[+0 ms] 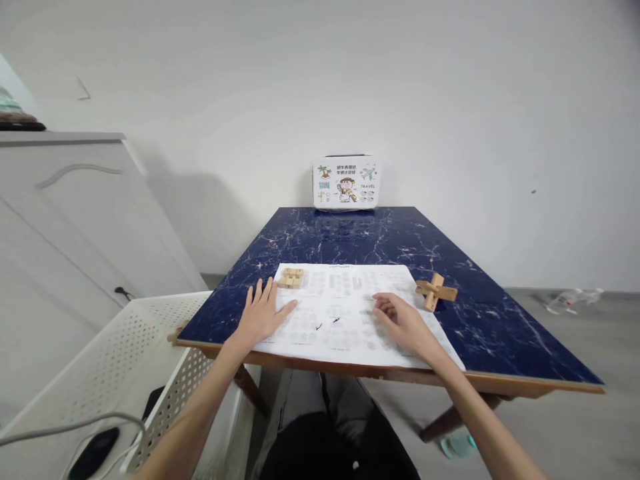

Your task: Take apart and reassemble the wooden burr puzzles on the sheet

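Note:
A printed sheet of white paper (345,313) lies flat near the front of the table. My left hand (263,313) rests on its left edge with fingers spread, just beside a small flat block of interlocked wooden pieces (291,278). On the right half of the sheet is my right hand (400,321), its fingers loosely bent and the thumb a little apart; nothing shows between them. A cross-shaped wooden puzzle (435,292) sits on the tabletop to the right of the paper, apart from my right hand.
The blue marble-patterned table (350,237) has a wooden edge. Against the wall stands a white case with cartoon prints (346,183). A perforated white basket (145,333) holding cables is at the left, by a white cabinet (65,220). Plastic bottles (573,300) lie on the floor.

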Tool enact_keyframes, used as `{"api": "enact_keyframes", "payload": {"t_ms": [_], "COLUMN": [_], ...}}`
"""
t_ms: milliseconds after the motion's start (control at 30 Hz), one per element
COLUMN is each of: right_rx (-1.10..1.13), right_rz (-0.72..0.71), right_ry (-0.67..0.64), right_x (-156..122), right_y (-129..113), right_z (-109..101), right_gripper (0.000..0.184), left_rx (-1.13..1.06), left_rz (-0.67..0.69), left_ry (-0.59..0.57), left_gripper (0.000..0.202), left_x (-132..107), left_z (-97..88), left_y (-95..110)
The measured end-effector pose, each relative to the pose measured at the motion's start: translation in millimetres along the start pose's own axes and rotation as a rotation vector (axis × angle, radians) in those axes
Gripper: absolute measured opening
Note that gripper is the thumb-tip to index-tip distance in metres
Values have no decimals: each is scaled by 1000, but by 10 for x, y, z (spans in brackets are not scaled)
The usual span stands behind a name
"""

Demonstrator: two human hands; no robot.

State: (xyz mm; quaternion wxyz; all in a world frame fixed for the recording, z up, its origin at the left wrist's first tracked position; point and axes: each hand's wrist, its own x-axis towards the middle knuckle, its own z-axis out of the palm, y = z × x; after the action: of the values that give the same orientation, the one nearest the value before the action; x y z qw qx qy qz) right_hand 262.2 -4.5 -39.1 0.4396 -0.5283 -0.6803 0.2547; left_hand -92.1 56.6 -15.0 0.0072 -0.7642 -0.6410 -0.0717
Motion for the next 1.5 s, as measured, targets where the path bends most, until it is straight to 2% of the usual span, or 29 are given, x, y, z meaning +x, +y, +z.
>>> {"api": "enact_keyframes", "payload": {"t_ms": [167, 267, 367, 467, 533, 700, 833, 967, 1033, 1133, 1233, 1300, 1400, 1500], "right_rx": [-2, 3, -17, -86, -160, -388, -476, -252, -78, 181, 356, 422, 481, 520], "right_rz": [31, 37, 51, 117, 181, 231, 157, 63, 68, 72, 64, 56, 47, 40], "right_ry": [1, 51, 166, 322, 360, 270, 364, 345, 324, 205, 35, -62, -167, -220], "right_x": [-30, -44, -65, -83, -77, 7, 55, 45, 35, 34, 47, 59, 72, 71], "right_y": [-81, -118, -133, -106, -59, 124, 151, -58, -204, -397, -535, -599, -666, -707], "right_z": [-32, -71, -192, -399, -543, -737, -760, -727, -671, -537, -376, -268, -126, -22], "right_gripper": [34, 36, 40, 47, 50, 28, 24, 27, 31, 34, 35, 35, 34, 33], "left_rx": [-129, -257, -373, -453, -494, -580, -666, -700, -649, -599, -608, -661, -769, -843], "left_rz": [60, 74, 28, -10, -25, -54, -40, -10, 55, 217, 334, 367, 423, 450], "left_ry": [91, 151, 164, 177, 195, 218, 247, 319, 393, 451, 299, 133, -75, -155], "left_gripper": [82, 74, 70, 65, 61, 52, 47, 41, 34, 27, 34, 54, 94, 116], "left_x": [-79, -125, -174, -223, -247, -249, -203, -193, -221, -281, -318, -316, -280, -234], "left_z": [-6, -47, -122, -199, -239, -258, -197, -232, -320, -481, -588, -605, -569, -507], "left_y": [-72, -105, -100, -84, -80, -112, -181, -147, -39, 214, 496, 662, 857, 983]}}
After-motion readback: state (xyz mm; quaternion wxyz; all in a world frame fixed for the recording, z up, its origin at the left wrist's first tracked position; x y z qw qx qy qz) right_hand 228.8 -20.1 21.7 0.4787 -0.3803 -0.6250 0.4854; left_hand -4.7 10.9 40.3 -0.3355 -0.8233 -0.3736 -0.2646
